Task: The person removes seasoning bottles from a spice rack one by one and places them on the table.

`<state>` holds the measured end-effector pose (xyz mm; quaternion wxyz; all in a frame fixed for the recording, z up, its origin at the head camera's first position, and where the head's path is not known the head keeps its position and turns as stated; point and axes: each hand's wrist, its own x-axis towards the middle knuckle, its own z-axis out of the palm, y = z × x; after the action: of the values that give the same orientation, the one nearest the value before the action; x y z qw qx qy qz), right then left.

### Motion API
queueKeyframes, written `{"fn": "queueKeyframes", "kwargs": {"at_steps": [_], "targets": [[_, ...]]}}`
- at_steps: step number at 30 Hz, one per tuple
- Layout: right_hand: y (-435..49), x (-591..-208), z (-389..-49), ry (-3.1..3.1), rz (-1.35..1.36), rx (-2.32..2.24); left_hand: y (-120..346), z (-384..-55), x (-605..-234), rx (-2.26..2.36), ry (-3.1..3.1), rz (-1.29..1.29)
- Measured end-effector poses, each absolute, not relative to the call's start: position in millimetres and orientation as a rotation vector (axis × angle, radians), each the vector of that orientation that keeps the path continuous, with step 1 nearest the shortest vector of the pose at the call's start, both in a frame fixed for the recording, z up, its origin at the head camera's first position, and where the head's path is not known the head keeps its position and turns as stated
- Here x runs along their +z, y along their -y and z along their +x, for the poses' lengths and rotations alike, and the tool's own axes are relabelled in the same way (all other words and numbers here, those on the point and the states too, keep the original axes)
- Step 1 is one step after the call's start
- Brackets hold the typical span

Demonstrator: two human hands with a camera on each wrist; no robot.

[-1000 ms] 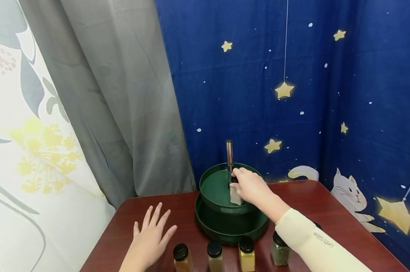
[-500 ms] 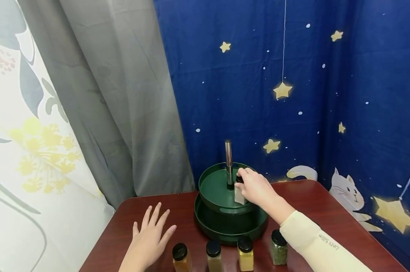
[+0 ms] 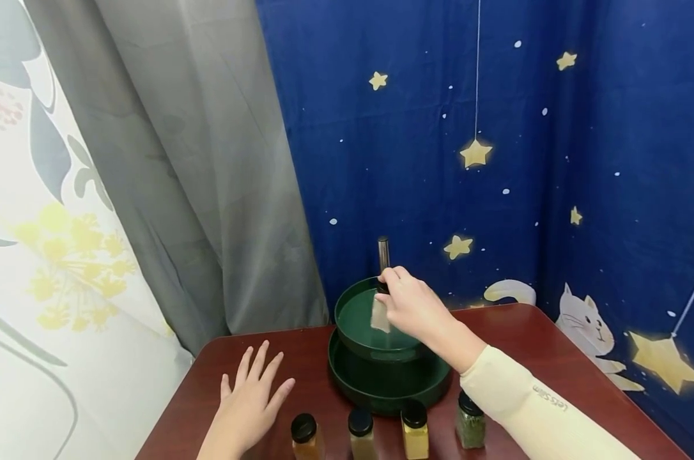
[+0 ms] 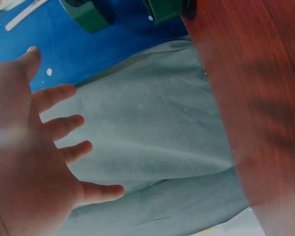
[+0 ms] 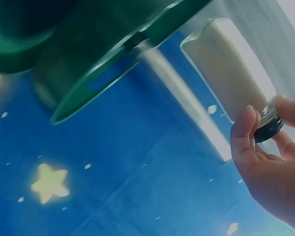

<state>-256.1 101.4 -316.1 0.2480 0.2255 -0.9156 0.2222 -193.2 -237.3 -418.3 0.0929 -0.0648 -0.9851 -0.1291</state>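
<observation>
My right hand (image 3: 413, 305) pinches a glass spice jar (image 5: 231, 69) of pale powder by its black lid (image 5: 269, 129). In the head view the jar overlaps the upper tier (image 3: 355, 319) of a green two-tier round tray, in front of its metal post (image 3: 384, 253). The right wrist view shows the jar beside the post, its base apart from the tier. To the left of the tray, my left hand (image 3: 249, 406) is held over the table with fingers spread straight, holding nothing; its palm (image 4: 34, 162) shows in the left wrist view.
Along the near side of the red-brown table (image 3: 301, 348) stand an orange-brown spice jar (image 3: 308, 441), a greyish one (image 3: 362, 437), a yellow one (image 3: 415, 434) and one of green herbs (image 3: 470, 425). The lower tier (image 3: 387, 402) sits behind them. Grey (image 3: 255, 255) and blue (image 3: 347, 160) curtains hang behind.
Over the upper tier, my right hand with the pale jar shifts slightly right, then back left and up towards the post. The left hand stays nearly still.
</observation>
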Motion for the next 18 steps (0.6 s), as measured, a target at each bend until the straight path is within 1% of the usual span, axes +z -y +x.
{"fn": "queueKeyframes", "kwargs": {"at_steps": [3, 7, 12, 18], "targets": [[-84, -314, -249, 2.460, 0.684, 0.650, 238, -193, -417, -0.380, 2.928, -0.189], [-62, -321, -243, 2.385, 0.787, 0.671, 239, -192, -416, -0.379, 2.928, -0.187], [-32, -334, -239, 2.355, 0.887, 0.711, 239, -189, -409, -0.370, 2.875, -0.211], [9, -358, -236, 2.520, 0.913, 0.685, 233, -188, -391, -0.319, 2.765, -0.282]]}}
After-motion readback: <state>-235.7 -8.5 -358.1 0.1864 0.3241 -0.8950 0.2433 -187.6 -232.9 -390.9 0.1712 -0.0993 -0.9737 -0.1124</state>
